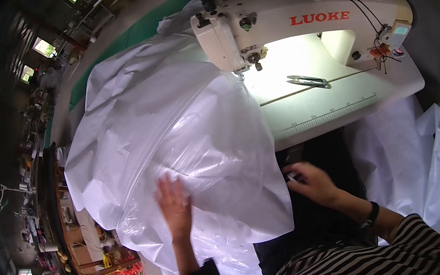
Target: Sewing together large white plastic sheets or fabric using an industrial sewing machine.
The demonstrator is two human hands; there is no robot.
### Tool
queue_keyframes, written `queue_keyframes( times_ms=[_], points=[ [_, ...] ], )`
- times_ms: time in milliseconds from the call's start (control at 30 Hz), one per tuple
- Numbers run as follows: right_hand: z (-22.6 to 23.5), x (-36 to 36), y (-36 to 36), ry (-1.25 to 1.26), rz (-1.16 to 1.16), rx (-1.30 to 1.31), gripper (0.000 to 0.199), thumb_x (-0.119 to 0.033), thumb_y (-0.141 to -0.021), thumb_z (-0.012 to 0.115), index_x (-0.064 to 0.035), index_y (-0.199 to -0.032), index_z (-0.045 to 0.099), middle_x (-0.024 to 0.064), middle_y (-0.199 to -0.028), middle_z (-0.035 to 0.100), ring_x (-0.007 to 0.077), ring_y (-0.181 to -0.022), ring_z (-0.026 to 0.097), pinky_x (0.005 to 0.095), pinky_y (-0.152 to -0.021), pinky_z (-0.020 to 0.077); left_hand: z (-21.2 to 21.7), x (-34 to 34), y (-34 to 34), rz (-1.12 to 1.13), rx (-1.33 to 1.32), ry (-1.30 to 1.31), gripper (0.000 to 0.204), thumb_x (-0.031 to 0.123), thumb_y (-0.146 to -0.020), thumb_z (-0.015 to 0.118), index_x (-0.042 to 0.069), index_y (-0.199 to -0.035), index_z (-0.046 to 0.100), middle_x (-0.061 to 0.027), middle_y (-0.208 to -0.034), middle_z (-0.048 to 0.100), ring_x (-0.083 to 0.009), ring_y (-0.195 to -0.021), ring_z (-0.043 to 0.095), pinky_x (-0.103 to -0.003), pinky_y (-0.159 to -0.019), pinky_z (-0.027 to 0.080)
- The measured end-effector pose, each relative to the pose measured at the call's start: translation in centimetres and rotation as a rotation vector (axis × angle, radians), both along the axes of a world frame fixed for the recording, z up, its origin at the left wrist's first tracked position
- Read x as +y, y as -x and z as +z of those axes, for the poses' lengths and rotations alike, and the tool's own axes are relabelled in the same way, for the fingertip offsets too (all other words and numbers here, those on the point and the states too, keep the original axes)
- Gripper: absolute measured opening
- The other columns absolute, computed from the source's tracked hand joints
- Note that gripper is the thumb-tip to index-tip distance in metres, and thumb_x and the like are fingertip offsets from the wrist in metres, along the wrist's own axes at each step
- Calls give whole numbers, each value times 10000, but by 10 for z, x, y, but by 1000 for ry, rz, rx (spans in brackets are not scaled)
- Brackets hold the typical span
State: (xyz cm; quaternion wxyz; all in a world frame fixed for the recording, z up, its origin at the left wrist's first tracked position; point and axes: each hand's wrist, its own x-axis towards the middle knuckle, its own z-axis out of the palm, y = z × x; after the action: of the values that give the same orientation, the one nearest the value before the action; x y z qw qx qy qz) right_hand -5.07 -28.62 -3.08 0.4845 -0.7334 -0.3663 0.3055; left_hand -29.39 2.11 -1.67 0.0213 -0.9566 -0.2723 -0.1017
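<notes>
The left hand (174,203) lies flat on a big white plastic sheet (173,127), its fingers (166,187) spread apart. The sheet spreads up and away from those fingers to the sewing machine (293,20) on the worktop (339,104). The right hand (311,181) sits at the sheet's edge, fingers curled on something small; I cannot tell what. Small snips (309,81) lie far above it.
</notes>
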Motion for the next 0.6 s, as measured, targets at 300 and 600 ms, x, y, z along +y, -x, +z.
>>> queue_keyframes(
  times_ms=[300, 600],
  points=[
    [18, 45, 52, -141, -80, 1182, 401, -280, -971, 606, 3, -1250, 555, 110, -1165, 641, 143, -798, 653, 248, -612, 542, -14, -38, 82, 563, -327, 240, 790, 315, -911, 653, -110, -1446, 256, -333, -1446, 372, -461, -1341, 375, -436, -1120, 320],
    [-2, -17, 60, 51, 286, 541, 220, -215, -963, 625, -16, -1045, 675, 70, -853, 698, 98, -670, 637, 252, -629, 519, 1, 16, -13, 53, -165, 24, 624, 348, -967, 522, 14, -1464, 348, -246, -1521, 315, -432, -1409, 281, -513, -1142, 229]
  ],
)
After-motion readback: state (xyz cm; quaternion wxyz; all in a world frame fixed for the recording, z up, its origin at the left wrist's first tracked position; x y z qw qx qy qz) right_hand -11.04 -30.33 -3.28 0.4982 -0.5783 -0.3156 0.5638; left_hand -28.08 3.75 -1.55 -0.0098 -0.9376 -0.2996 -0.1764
